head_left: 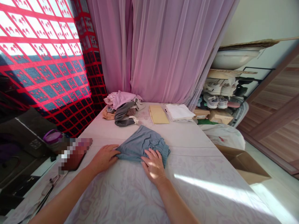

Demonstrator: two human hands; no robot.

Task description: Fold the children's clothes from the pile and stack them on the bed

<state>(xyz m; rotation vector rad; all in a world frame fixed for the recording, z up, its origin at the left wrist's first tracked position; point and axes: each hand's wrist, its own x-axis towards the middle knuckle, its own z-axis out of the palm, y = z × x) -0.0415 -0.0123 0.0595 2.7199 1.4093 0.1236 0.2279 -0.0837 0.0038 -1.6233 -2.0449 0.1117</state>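
Observation:
A blue-grey pair of shorts (137, 144) with a gathered elastic waistband lies folded on the white patterned cover in front of me. At its left corner, the fingers of my left hand (106, 158) are closed on the edge of the fabric. My right hand (153, 163) rests flat on the right part, beside the waistband, with its fingers a little apart. The underside of the shorts is hidden.
Beyond the shorts lie a heap of clothes (125, 107), a folded yellow cloth (158, 114) and folded white cloths (179, 112). A blurred phone-like object (76, 154) and glasses (48, 188) are at left. A cardboard box (243, 163) and shoe rack (253, 79) stand right.

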